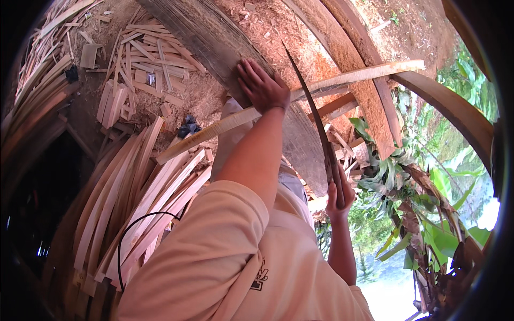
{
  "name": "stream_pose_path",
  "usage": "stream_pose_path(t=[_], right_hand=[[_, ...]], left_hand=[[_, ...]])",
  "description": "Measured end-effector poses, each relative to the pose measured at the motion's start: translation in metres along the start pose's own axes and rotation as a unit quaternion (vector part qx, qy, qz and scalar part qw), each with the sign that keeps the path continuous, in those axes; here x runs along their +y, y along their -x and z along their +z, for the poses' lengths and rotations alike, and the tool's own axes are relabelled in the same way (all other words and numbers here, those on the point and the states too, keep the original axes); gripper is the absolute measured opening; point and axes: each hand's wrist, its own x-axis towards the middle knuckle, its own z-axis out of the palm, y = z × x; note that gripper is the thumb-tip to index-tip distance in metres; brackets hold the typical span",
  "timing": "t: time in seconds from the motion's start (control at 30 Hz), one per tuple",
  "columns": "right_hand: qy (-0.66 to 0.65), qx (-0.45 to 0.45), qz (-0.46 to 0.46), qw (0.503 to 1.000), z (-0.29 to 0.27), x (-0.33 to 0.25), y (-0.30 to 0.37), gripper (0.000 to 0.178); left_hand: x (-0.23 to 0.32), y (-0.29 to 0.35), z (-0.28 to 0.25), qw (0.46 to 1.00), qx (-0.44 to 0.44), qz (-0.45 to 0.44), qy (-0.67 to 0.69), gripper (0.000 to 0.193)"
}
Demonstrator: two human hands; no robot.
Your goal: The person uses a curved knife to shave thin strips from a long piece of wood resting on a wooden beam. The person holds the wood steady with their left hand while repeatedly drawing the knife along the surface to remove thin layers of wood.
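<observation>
— Head view first; what are your hands doing?

— My left hand (pixel 262 85) is lying flat with fingers spread on a long pale wood strip (pixel 300 96), pressing it against the dark slanting plank (pixel 214 43) underneath; my right hand (pixel 338 193) is wrapping tight around the handle of a long curved blade (pixel 313 112), whose tip is pointing up past my left fingers and whose edge is crossing the strip just beside them.

— How far along does it look?

— I am judging only from what lies about; thin split slats (pixel 128 182) are stacking thick at my left, and short offcuts (pixel 144 59) are littering the dirt floor (pixel 203 96), so much splitting looks done already; the strip under my palm is looking whole along its visible length, so this piece seems barely begun.

— And room to move?

— Tight on the left, where the slat heap is crowding my elbow; a black cable (pixel 134 230) is looping near my sleeve; on the right, curved planks (pixel 450 107) are arching overhead, and green leaves (pixel 428 187) are filling the open side beyond them; the blade has free air above, though its edge is running close to my left wrist, so I judge that the narrowest margin.
</observation>
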Motion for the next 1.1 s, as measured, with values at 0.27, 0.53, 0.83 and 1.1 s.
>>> stream_pose_path(t=[0.27, 0.53, 0.83, 1.1], right_hand=[[0.023, -0.030, 0.024, 0.999, -0.032, -0.030, 0.018, 0.052], [0.023, -0.016, 0.002, 1.000, -0.033, -0.065, -0.006, 0.052], [0.029, -0.024, 0.035, 0.999, -0.021, -0.083, -0.021, 0.051], [-0.043, -0.007, -0.037, 0.998, 0.076, -0.012, -0.157, 0.047]], left_hand=[[0.002, 0.000, 0.000, 1.000, -0.004, 0.018, -0.012, 0.087], [0.000, 0.000, -0.001, 0.998, -0.039, 0.024, -0.042, 0.082], [0.001, 0.000, -0.006, 0.997, -0.057, 0.010, -0.061, 0.084], [0.004, 0.001, -0.008, 0.994, -0.077, 0.015, -0.078, 0.088]])
